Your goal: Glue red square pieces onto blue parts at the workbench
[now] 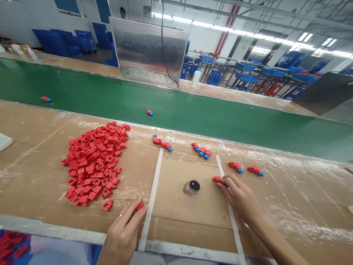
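The left hand point(122, 233) rests low near the counter's near edge, its thumb and fingers point(129, 217) pinched together, with a ring point(120, 215) on one finger. The right hand point(241, 197) lies farther right and forward, its fingers point(230, 183) curled and pinching, the bare forearm point(278, 239) running off toward the near right.

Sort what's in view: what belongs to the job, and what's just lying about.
Belongs:
left hand with red plastic piece
right hand with red-and-blue piece
pile of red pieces
row of red-and-blue pieces

Lying about:
dark-lidded jar
white plastic bottle
blue crates
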Action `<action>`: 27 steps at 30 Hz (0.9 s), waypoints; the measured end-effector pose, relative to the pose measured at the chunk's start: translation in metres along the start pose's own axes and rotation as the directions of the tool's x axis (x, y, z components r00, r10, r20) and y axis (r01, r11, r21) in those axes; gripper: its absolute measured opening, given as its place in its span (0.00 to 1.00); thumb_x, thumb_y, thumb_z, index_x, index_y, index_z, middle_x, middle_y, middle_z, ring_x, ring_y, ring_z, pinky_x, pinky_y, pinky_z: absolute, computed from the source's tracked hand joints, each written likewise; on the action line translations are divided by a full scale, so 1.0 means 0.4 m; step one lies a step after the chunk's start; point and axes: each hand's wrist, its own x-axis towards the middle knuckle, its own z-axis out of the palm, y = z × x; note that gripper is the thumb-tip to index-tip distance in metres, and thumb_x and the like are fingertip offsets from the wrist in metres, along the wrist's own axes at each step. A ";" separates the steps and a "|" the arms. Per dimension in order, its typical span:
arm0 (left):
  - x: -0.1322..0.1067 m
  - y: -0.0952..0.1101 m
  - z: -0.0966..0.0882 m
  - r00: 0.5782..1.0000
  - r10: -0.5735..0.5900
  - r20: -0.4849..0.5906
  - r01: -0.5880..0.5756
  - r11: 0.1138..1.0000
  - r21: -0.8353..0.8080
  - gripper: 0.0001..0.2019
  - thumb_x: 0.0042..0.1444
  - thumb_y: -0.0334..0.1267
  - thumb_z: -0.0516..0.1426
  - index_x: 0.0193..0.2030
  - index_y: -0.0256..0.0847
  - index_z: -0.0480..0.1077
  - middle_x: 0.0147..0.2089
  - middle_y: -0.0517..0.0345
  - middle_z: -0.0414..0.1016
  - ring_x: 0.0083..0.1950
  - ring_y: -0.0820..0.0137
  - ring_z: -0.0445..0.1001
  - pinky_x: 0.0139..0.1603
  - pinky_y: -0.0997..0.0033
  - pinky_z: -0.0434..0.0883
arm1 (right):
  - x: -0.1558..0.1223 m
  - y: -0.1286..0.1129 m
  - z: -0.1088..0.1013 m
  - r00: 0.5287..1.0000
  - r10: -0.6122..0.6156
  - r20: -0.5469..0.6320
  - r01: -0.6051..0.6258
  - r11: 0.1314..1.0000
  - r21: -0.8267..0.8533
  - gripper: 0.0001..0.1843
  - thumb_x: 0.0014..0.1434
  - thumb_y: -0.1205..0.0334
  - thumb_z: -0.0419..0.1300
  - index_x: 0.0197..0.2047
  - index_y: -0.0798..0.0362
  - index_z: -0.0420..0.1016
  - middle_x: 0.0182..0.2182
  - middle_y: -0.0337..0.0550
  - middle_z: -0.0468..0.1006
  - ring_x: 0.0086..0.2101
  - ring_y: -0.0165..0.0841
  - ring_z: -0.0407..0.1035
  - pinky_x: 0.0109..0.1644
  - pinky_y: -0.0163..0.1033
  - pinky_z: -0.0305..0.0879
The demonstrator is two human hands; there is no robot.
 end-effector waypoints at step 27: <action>0.132 0.193 0.060 0.724 -0.213 0.656 0.678 0.047 -0.733 0.11 0.56 0.38 0.61 0.47 0.44 0.72 0.41 0.58 0.72 0.38 0.73 0.73 0.41 0.74 0.71 | 0.085 -0.159 -0.092 0.982 -0.125 0.144 0.085 0.963 0.257 0.12 0.66 0.65 0.56 0.53 0.52 0.68 0.43 0.45 0.75 0.41 0.32 0.72 0.42 0.35 0.69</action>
